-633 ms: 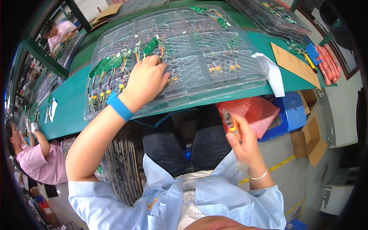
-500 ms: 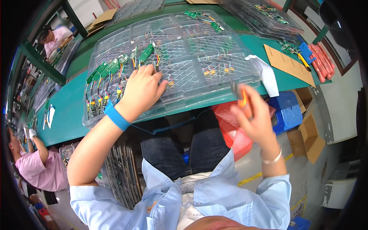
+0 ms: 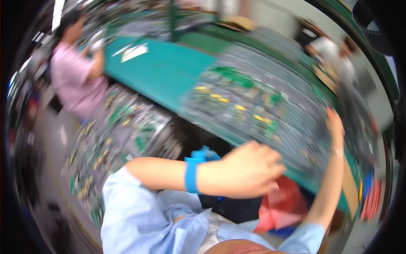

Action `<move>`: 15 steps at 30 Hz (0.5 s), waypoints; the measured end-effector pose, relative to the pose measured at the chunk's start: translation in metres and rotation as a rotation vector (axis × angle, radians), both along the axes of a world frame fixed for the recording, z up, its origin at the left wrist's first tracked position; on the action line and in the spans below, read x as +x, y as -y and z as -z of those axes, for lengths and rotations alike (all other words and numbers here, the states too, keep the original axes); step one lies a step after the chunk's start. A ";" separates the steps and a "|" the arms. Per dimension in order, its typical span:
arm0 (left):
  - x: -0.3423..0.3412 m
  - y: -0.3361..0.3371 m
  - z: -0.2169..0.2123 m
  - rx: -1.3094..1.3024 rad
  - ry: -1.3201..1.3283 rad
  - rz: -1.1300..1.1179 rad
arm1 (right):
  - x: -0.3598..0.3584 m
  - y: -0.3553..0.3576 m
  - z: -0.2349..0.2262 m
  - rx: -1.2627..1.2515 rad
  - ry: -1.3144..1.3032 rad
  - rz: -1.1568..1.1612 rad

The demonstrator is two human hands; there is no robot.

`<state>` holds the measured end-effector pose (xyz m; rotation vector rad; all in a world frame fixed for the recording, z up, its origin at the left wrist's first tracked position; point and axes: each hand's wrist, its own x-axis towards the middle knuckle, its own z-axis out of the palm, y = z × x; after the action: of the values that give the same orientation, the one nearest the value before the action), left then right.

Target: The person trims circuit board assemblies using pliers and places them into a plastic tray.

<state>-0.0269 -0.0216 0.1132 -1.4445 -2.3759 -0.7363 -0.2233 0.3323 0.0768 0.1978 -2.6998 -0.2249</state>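
Observation:
My left hand (image 3: 243, 171) is raised in front of the tray's near edge, with a blue wrist strap (image 3: 191, 173) on the wrist. Its fingers curl downward and together; whether anything is inside them is hidden. Past it lies a clear plastic tray (image 3: 292, 127) carrying green circuit boards (image 3: 237, 77) with yellow connectors (image 3: 240, 107), all smeared by motion. Out at the tray's right end is my right hand (image 3: 335, 123). A small orange-red patch shows at its fingertips, too blurred to name, and its grip on the tray cannot be made out.
A green bench top (image 3: 156, 76) stretches left of the tray. Below it, more board-filled trays (image 3: 122, 139) are stacked at the left. A person in pink (image 3: 78, 76) works beyond them. Red bubble wrap (image 3: 282, 205) hangs near my lap, and another person (image 3: 334, 55) is at far right.
My view has swung left. My left hand has come off the boards and drawn back toward me. My right hand, which held an orange-handled tool, has reached out to the tray's right end.

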 end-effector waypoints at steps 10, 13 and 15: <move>0.043 0.027 0.133 0.504 0.218 -0.085 | -0.033 0.192 0.018 -0.292 -0.022 -0.578; 0.057 0.030 0.157 0.374 0.364 -0.044 | -0.005 0.179 0.004 -0.381 -0.008 -0.581; 0.057 0.031 0.157 0.390 0.357 -0.055 | 0.014 0.166 -0.012 -0.435 0.001 -0.566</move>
<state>0.0297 -0.0530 -0.0433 -1.1553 -2.3186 -1.4518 -0.2093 0.1666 0.0893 0.7991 -2.4914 0.5197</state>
